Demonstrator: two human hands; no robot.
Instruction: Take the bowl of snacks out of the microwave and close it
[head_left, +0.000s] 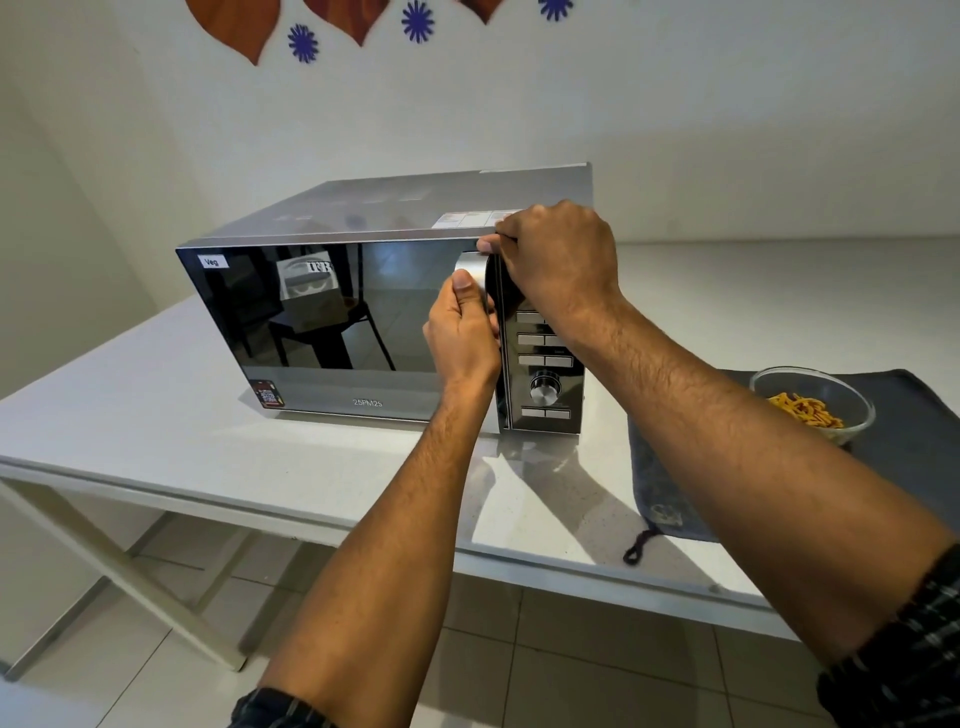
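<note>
A silver microwave (322, 322) with a dark mirrored door stands on the white table, and the door lies flush with the front. My left hand (460, 332) grips the silver door handle (470, 267), thumb on its face. My right hand (553, 254) rests on the microwave's top right front corner, fingers curled over the edge above the control panel (545, 384). To the right a clear glass bowl (813, 402) of orange stick snacks sits on a dark grey cloth (898, 447).
The white table (156, 415) runs left and right with its front edge near me; tiled floor lies below. A white wall with paper decorations is behind. The cloth's loop hangs near the table's front edge.
</note>
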